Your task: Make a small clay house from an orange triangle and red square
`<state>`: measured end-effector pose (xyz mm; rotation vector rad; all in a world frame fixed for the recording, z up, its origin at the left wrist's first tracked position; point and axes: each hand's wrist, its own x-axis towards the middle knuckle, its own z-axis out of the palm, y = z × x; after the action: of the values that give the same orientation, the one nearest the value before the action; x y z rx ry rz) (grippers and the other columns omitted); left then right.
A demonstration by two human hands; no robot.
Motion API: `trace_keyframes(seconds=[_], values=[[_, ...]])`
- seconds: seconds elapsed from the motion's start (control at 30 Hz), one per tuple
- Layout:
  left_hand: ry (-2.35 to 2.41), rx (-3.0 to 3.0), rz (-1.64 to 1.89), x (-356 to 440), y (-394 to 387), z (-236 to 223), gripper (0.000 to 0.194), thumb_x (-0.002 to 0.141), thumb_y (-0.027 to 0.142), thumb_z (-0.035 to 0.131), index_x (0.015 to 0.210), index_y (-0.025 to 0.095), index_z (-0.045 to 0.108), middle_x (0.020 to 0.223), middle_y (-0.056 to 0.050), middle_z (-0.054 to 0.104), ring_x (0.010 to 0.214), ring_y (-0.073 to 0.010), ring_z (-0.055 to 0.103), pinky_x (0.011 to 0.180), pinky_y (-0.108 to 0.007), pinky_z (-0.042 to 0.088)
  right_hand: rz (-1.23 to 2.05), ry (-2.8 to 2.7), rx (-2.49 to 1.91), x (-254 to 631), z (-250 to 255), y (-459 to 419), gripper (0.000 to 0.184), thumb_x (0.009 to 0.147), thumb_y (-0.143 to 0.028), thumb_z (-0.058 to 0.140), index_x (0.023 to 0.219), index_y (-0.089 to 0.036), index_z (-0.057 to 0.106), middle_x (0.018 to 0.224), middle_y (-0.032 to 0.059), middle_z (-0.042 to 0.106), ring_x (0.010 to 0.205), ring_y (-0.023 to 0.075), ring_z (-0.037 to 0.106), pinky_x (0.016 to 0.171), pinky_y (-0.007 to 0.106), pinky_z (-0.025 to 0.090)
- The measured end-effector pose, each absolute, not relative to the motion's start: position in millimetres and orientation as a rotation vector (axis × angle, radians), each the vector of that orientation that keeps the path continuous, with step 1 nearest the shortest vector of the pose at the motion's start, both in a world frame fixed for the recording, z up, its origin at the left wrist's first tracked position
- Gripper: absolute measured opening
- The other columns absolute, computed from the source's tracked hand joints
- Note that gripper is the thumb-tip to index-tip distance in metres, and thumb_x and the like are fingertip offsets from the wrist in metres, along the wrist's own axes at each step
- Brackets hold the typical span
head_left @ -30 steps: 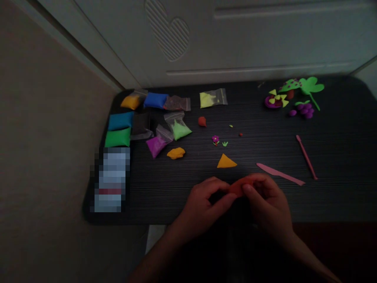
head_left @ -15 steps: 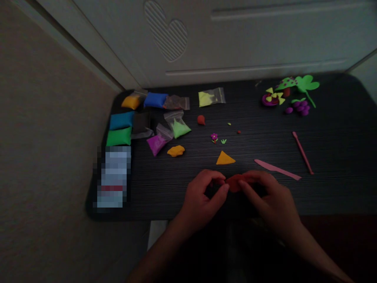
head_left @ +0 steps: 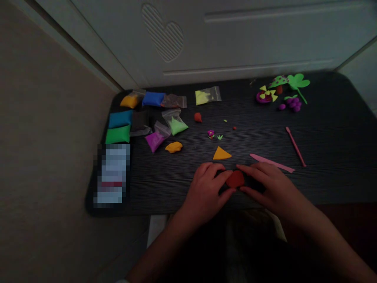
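Red clay (head_left: 235,179) was gripped by the left hand's (head_left: 205,194) fingers; the right hand's (head_left: 274,186) were held open beside it, with a pink knife (head_left: 271,162) seen on their far side.

The light is dim over a dark tabletop (head_left: 182,188) with fine ridged lines and rounded far corners. Just beyond its far edge stands a pale panel (head_left: 250,39) with straight raised mouldings and a slanted, ribbed heart relief (head_left: 163,33) left of its middle. To the left is a plain brownish-grey surface (head_left: 44,137), dim and hard to identify. Near right, below the tabletop, lies a dark reddish area (head_left: 344,220).
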<state>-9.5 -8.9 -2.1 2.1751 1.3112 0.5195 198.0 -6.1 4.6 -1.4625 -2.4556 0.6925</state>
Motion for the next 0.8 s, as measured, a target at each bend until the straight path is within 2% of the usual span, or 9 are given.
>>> trace_keyframes(seconds=[0.23, 0.43, 0.8], values=[[1.318, 2.192, 0.491, -8.0, -9.4, -0.5, 0.031, 0.081, 0.030, 0.053, 0.110, 0.021, 0.056, 0.112, -0.004, 0.052, 0.108, -0.0199, 0.040, 0.095, -0.036, 0.034, 0.657, -2.593, -1.359, 197.3, 9.0, 6.4, 0.039, 0.079, -0.039, 0.055, 0.116, -0.028, 0.051, 0.101, 0.0037, 0.056, 0.095, 0.0200, 0.051, 0.084, 0.039, 0.040], [1.326, 2.184, 0.483, -6.9, -8.2, 0.9, 0.033, 0.080, 0.035, 0.053, 0.109, 0.020, 0.056, 0.112, -0.004, 0.052, 0.107, -0.0207, 0.041, 0.095, -0.037, 0.033, 0.583, -2.563, -1.385, 193.3, 4.7, 1.9, 0.040, 0.079, -0.039, 0.054, 0.117, -0.026, 0.051, 0.102, 0.0049, 0.055, 0.096, 0.0208, 0.050, 0.084, 0.039, 0.039], [1.321, 2.174, 0.487, -9.2, -7.7, -3.3, 0.030, 0.079, 0.031, 0.056, 0.108, 0.022, 0.056, 0.112, -0.002, 0.053, 0.106, -0.0193, 0.041, 0.094, -0.036, 0.034, 0.607, -2.568, -1.394, 192.4, 7.7, 0.5, 0.038, 0.078, -0.040, 0.054, 0.115, -0.029, 0.052, 0.100, 0.0038, 0.055, 0.093, 0.0211, 0.049, 0.083, 0.040, 0.037]])
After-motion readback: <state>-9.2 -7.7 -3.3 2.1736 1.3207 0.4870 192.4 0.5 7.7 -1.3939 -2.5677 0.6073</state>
